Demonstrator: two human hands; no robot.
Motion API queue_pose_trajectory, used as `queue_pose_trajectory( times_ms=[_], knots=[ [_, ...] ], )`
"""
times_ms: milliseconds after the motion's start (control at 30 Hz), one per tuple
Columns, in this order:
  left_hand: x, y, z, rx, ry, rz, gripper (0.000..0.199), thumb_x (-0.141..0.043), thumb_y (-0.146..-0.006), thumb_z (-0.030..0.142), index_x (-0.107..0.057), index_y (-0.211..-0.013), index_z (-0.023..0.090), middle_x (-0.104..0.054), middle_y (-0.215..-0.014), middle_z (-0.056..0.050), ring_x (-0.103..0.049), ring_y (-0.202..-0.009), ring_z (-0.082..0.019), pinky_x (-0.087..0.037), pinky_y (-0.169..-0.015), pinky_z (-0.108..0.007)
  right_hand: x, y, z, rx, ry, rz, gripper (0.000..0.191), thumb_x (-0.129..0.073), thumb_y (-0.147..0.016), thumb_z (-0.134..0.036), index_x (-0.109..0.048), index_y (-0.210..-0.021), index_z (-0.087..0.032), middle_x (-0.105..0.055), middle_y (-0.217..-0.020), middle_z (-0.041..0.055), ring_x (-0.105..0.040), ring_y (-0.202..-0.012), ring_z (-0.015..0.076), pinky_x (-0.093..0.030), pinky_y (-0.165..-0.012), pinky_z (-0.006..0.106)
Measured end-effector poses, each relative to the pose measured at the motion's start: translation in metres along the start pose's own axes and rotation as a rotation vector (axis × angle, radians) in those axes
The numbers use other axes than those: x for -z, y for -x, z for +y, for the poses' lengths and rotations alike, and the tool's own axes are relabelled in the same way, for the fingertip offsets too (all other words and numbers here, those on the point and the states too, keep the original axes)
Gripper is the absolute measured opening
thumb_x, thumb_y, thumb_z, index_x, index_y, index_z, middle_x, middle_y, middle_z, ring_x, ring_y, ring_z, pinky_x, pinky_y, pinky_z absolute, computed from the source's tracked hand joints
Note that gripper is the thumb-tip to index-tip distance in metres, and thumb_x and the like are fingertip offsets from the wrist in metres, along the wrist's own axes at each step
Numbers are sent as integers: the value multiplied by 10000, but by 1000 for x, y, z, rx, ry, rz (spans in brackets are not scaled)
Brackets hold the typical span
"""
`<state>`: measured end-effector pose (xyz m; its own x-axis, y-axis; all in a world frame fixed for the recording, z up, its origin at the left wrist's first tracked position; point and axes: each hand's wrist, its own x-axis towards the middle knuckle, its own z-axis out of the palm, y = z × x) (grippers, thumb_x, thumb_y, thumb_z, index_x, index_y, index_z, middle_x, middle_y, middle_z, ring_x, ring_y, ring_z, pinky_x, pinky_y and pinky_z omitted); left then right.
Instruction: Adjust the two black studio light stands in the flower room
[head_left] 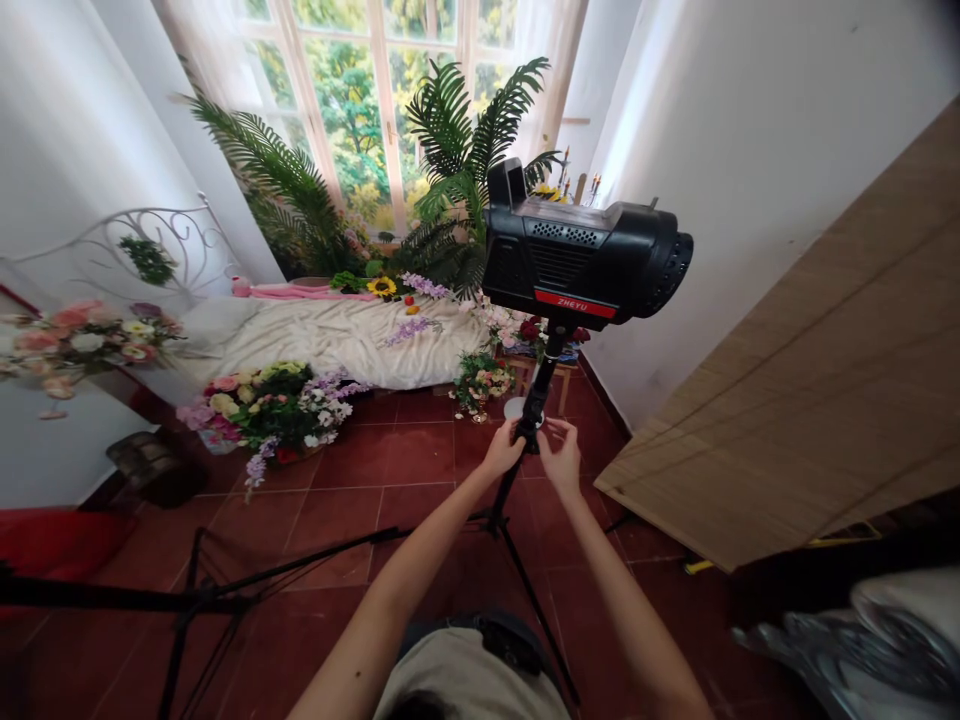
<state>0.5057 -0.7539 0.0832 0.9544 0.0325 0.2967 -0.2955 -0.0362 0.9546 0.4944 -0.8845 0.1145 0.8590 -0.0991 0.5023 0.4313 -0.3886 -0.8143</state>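
Note:
A black studio light (581,255) with a red ZHEYU label sits on top of a black light stand (541,385), in front of me. My left hand (504,448) is closed around the stand's pole at a clamp below the light. On the pole's other side, my right hand (561,456) is beside the same clamp, its thumb and fingers bent and apart. Whether its fingertips touch the clamp I cannot make out. Part of a white round thing (514,409) shows behind the pole. The stand's legs (525,580) spread over the red tiles close to my body.
Ahead, a bed with a cream cover (360,340) stands below a window, with palm leaves (450,150) and flower bunches (270,405) around it. Another black stand (210,600) lies across the lower left. A wooden panel (787,400) leans at right, near silver ornate furniture (862,640).

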Motion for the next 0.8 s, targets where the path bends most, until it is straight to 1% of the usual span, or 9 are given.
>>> queue_pose_trajectory(
  times_ms=[33, 67, 133, 200, 400, 500, 567, 667, 800],
  knots=[
    [0, 0, 1, -5, -1, 2, 369, -505, -797, 147, -511, -1165, 171, -598, -1146, -93, -573, -1054, -173, -452, -964, -362, -3, -8, -2, -24, -12, -85, 400, -582, -763, -378, -514, -1098, -170, -620, -1085, 123, -590, -976, 221, -461, -853, 368],
    [0, 0, 1, -6, -2, 5, 361, -500, -808, 164, -511, -1168, 172, -588, -1164, -96, -570, -1058, -174, -449, -966, -363, -5, -16, -4, -45, -12, -178, 430, -603, -748, -406, -527, -1103, -175, -639, -1063, 114, -605, -959, 226, -469, -833, 360],
    [0, 1, 1, 9, 2, 18, 362, -493, -824, 193, -502, -1185, 171, -579, -1177, -99, -566, -1060, -178, -445, -970, -369, -8, -27, -5, -73, 5, -330, 391, -604, -746, -442, -590, -1041, -186, -680, -988, 91, -631, -912, 239, -480, -795, 349],
    [0, 3, -1, 30, 8, 28, 377, -494, -834, 220, -487, -1208, 173, -578, -1173, -97, -565, -1060, -181, -442, -971, -375, -9, -34, -6, -92, 2, -384, 364, -601, -748, -458, -637, -992, -190, -701, -940, 78, -647, -872, 245, -486, -764, 338],
    [-4, 6, -2, 11, -2, 71, 395, -521, -837, 267, -466, -1218, 177, -567, -1176, -97, -563, -1052, -196, -437, -969, -395, -11, -34, -11, -191, -150, -286, 443, -681, -663, -484, -681, -982, -177, -713, -955, 77, -659, -874, 245, -506, -775, 325],
    [-6, 4, 2, 17, -37, 85, 387, -547, -823, 271, -475, -1190, 170, -589, -1123, -101, -563, -1044, -213, -442, -957, -402, -13, -34, -17, -232, -156, -218, 465, -713, -625, -485, -698, -966, -169, -718, -931, 81, -669, -857, 249, -521, -750, 317],
    [-7, 2, 6, 21, -65, 84, 383, -550, -821, 278, -468, -1178, 165, -595, -1098, -104, -565, -1036, -217, -447, -945, -402, -14, -36, -20, -238, -154, -196, 475, -720, -621, -478, -700, -978, -165, -717, -932, 85, -670, -862, 256, -528, -743, 320],
    [-7, -2, 11, -7, -71, 74, 410, -533, -832, 294, -414, -1204, 169, -576, -1124, -107, -577, -1014, -203, -459, -921, -385, -15, -42, -21, -229, -223, -228, 483, -726, -624, -462, -695, -990, -148, -708, -972, 96, -661, -899, 257, -531, -797, 349],
    [-7, -8, 19, -83, -63, 79, 422, -511, -851, 317, -343, -1214, 182, -550, -1166, -108, -566, -1048, -186, -439, -942, -361, -14, -54, -18, -253, -431, -321, 497, -757, -597, -433, -681, -994, -145, -696, -1007, 96, -655, -933, 249, -524, -862, 383]
  ],
)
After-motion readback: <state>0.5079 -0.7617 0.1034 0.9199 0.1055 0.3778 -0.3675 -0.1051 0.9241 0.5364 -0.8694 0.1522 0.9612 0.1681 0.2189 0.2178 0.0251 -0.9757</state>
